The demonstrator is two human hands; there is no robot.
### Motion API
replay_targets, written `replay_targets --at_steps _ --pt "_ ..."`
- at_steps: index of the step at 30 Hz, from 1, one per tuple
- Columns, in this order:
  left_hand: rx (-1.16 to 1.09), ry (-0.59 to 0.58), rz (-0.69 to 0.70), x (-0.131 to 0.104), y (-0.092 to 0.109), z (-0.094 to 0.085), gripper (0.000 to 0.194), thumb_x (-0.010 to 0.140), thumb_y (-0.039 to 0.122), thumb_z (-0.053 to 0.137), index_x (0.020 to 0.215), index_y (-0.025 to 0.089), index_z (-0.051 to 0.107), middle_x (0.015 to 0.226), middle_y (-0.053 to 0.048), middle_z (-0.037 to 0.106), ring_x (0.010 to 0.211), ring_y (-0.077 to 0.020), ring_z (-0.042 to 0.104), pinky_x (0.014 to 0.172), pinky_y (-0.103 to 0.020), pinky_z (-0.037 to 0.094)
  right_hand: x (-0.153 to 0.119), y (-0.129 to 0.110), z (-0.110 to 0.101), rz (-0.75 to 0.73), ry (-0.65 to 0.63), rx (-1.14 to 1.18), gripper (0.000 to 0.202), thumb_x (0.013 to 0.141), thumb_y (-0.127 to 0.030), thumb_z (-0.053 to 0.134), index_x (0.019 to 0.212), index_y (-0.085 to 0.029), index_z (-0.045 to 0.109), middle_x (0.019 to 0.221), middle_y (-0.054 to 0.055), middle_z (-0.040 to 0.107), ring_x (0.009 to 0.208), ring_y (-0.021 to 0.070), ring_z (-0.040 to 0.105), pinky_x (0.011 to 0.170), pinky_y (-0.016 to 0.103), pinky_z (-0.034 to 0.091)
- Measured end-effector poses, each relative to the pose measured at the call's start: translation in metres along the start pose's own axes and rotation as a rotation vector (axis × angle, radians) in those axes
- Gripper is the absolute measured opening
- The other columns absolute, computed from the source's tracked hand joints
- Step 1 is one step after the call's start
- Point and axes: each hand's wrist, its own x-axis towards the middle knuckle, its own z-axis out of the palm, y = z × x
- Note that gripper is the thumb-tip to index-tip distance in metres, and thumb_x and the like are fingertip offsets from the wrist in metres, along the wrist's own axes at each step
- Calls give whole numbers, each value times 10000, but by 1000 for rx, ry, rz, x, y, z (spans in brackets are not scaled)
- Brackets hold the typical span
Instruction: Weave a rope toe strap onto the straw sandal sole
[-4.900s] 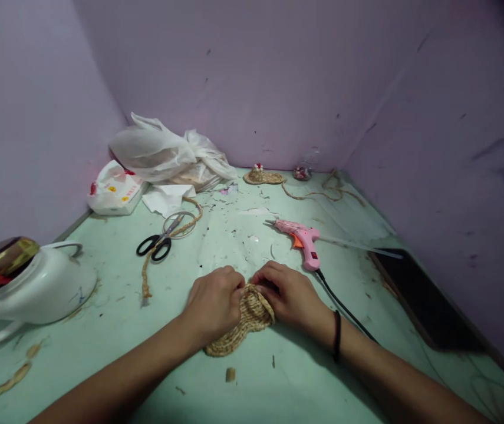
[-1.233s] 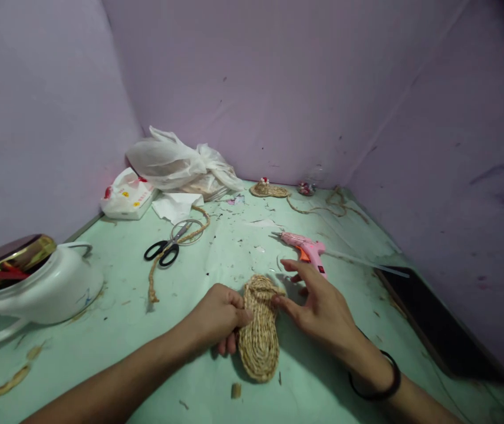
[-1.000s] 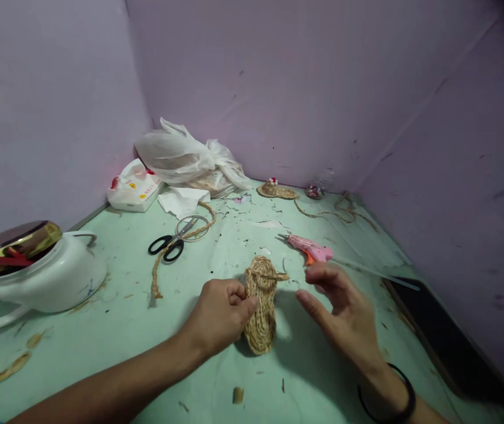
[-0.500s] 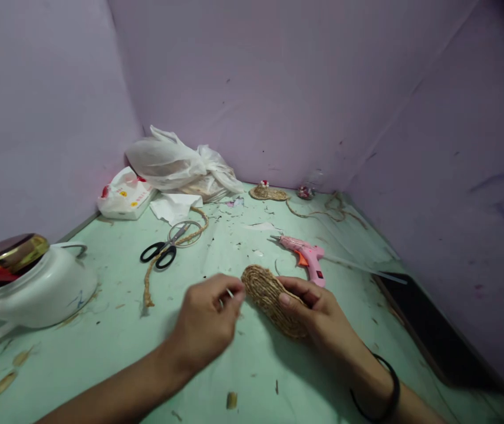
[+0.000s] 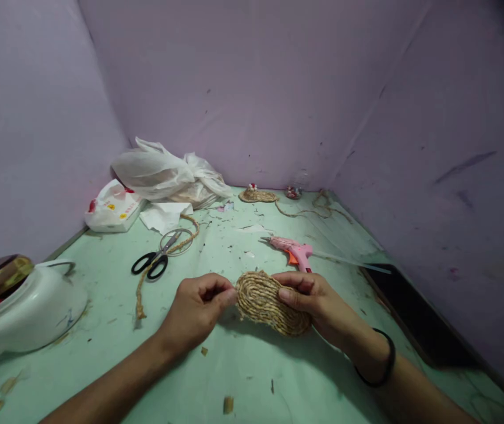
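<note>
A coiled straw-rope sole, oval and light brown, is held above the table by my right hand, thumb on its upper face and fingers behind. My left hand pinches at the sole's left edge; whatever lies between thumb and forefinger is too small to make out. Just beyond my right hand lies a pink glue gun with a clear glue stick in its back. Black-handled scissors rest on a braided straw rope to the left.
A small straw slipper with red and white beads sits by the back wall. A plastic bag, a tissue pack, a white enamel pot and a dark flat tray-like slab stand around the edges.
The sole has turned to lie more level and face me more. My left fingers have closed in at its left edge. The whole view has shifted slightly.
</note>
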Motion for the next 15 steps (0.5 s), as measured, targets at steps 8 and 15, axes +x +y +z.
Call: replay_targets --at_steps 8,15 --pt "985 225 -295 38 -31 -98 221 733 290 441 790 188 629 776 -69 674 724 -222 599 575 -275 385 4 2 0 83 51 76 305 582 -262 781 857 -154 702 710 45 706 611 124 637 573 209 479" --pt "1088 11 -372 42 -50 -93 177 637 222 471 742 196 611 778 -125 663 722 -311 605 494 -305 336 7 4 -2 68 117 -188 304 584 -339 768 793 -135 683 677 28 682 567 105 589 549 219 435"
